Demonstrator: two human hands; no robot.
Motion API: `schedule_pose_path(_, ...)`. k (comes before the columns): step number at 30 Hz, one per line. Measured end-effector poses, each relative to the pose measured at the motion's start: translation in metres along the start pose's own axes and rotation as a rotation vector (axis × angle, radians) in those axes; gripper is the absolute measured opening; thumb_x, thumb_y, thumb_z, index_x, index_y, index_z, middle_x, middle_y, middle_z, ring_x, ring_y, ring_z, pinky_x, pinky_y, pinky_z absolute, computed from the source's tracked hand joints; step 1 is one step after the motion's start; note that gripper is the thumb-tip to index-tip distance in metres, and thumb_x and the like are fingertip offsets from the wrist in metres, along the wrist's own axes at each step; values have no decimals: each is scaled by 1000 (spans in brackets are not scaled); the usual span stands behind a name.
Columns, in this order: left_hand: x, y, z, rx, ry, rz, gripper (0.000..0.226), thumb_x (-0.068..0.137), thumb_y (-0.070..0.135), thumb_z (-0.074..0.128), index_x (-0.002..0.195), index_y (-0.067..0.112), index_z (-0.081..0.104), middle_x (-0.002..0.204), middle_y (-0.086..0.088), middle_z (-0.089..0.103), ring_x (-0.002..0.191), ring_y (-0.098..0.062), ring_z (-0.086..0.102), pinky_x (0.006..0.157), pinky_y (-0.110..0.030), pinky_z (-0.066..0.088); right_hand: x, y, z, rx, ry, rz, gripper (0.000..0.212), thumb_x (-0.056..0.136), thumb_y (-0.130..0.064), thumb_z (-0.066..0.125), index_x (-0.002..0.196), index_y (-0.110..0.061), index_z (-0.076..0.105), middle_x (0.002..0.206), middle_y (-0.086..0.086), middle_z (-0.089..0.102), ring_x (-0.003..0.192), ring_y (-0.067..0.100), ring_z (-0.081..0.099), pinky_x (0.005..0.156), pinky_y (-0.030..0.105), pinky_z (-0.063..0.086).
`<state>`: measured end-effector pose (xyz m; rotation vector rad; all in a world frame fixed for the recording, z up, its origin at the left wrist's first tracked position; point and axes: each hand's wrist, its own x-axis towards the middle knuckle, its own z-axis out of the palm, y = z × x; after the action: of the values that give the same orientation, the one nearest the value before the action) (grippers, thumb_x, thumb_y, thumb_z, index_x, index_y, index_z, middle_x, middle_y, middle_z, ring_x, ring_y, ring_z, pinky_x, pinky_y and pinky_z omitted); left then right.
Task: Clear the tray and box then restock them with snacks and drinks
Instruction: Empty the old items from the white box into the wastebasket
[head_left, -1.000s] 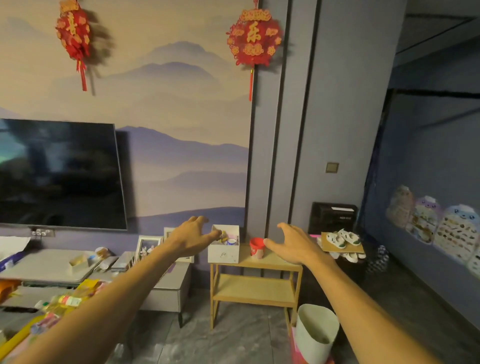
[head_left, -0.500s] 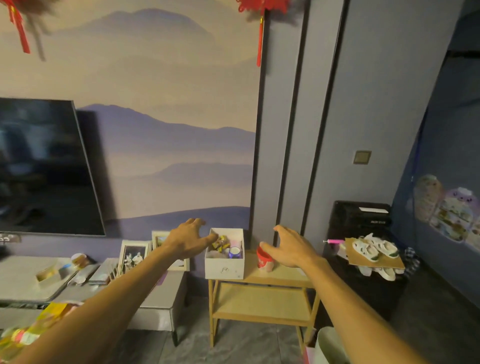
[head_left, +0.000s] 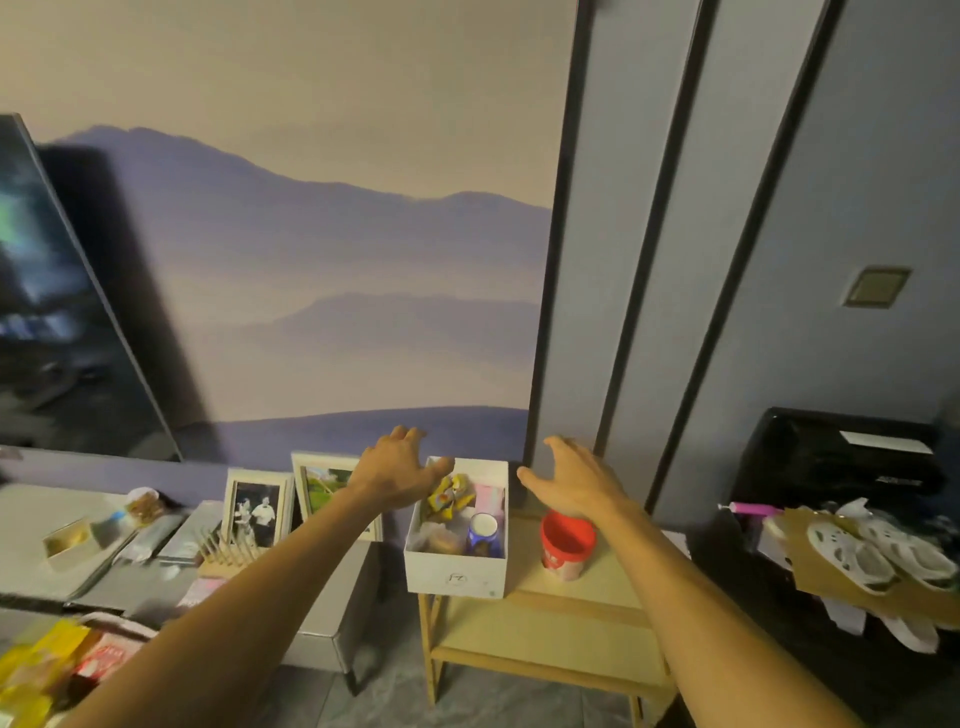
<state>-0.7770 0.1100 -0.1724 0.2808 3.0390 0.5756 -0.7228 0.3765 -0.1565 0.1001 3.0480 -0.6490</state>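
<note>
A white open box (head_left: 455, 574) stands on a light wooden side table (head_left: 576, 587) against the wall. Inside it lie yellow snack packets (head_left: 449, 496), a pink packet (head_left: 490, 498), a blue-and-white cup (head_left: 483, 531) and a brownish wrapped snack (head_left: 441, 540). A red tub (head_left: 566, 543) stands just right of the box. My left hand (head_left: 397, 470) hovers with spread fingers at the box's upper left corner. My right hand (head_left: 574, 480) hovers spread to the right of the box, above the red tub. Neither hand holds anything.
A grey TV cabinet (head_left: 332, 608) at left carries photo frames (head_left: 255, 506), a wooden rack and small items. Colourful snack packets (head_left: 47, 670) lie at the bottom left. White shoes on cardboard (head_left: 878, 558) sit on a black unit at right. The TV (head_left: 47, 322) hangs at left.
The view has closed in on the side table and tilted down. Both hands have stretched forward to either side of the white box, still spread and holding nothing.
</note>
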Motion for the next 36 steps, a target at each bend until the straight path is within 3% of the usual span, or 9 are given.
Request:
schedule_pose_path(8, 147, -58, 69, -30, -131, -2, 94, 89, 79, 52, 160, 20, 33, 163, -9, 40, 142, -33, 49, 113, -52, 45, 153, 11, 80, 64, -91, 116, 79, 97, -67, 60, 159, -21, 41, 159, 7, 51, 139, 33, 55, 107, 45, 50)
schedule_pose_path(13, 224, -92, 128, -110, -230, -63, 98, 90, 74, 57, 163, 19, 25, 164, -11, 37, 144, -35, 46, 115, -48, 43, 231, 26, 153, 105, -159, 211, 74, 99, -60, 63, 155, -15, 44, 157, 11, 52, 140, 33, 53, 109, 41, 46)
schedule_pose_path(18, 277, -114, 217, -227, -344, -156, 89, 82, 78, 59, 149, 22, 41, 143, -13, 54, 126, -36, 59, 102, -48, 51, 293, 56, 244, 146, -265, 269, 82, 100, -63, 56, 162, -14, 34, 161, 13, 48, 143, 34, 50, 115, 43, 43)
schedule_pose_path(21, 296, -119, 265, -288, -362, -198, 84, 81, 72, 65, 145, 21, 45, 143, -11, 55, 122, -36, 62, 100, -45, 52, 321, 66, 297, 216, -231, 308, 75, 96, -60, 61, 152, -13, 46, 148, 11, 58, 131, 32, 58, 106, 40, 49)
schedule_pose_path(24, 311, -130, 308, -303, -348, -206, 83, 85, 62, 68, 151, 20, 40, 149, -10, 50, 131, -35, 56, 109, -47, 48, 340, 77, 350, 287, -178, 368, 63, 92, -55, 68, 138, -13, 57, 135, 9, 65, 123, 30, 63, 103, 42, 53)
schedule_pose_path(29, 323, -140, 343, -157, -326, -171, 86, 89, 56, 74, 156, 24, 32, 157, -10, 37, 137, -35, 51, 113, -48, 47, 346, 95, 415, 342, -113, 436, 78, 98, -49, 72, 160, -13, 40, 161, 9, 49, 147, 30, 47, 119, 44, 45)
schedule_pose_path(32, 328, -138, 356, -115, -317, -185, 88, 91, 60, 71, 160, 29, 25, 159, -12, 29, 137, -35, 53, 109, -47, 50, 349, 104, 443, 209, -48, 416, 82, 97, -46, 75, 163, -17, 34, 166, 7, 41, 154, 27, 39, 121, 44, 42)
schedule_pose_path(36, 326, -142, 364, -75, -306, -174, 86, 98, 58, 62, 165, 28, 18, 161, -16, 31, 145, -37, 44, 114, -51, 47, 357, 98, 440, 121, 6, 387, 58, 93, -23, 75, 146, -22, 52, 146, 6, 54, 134, 26, 54, 111, 42, 51)
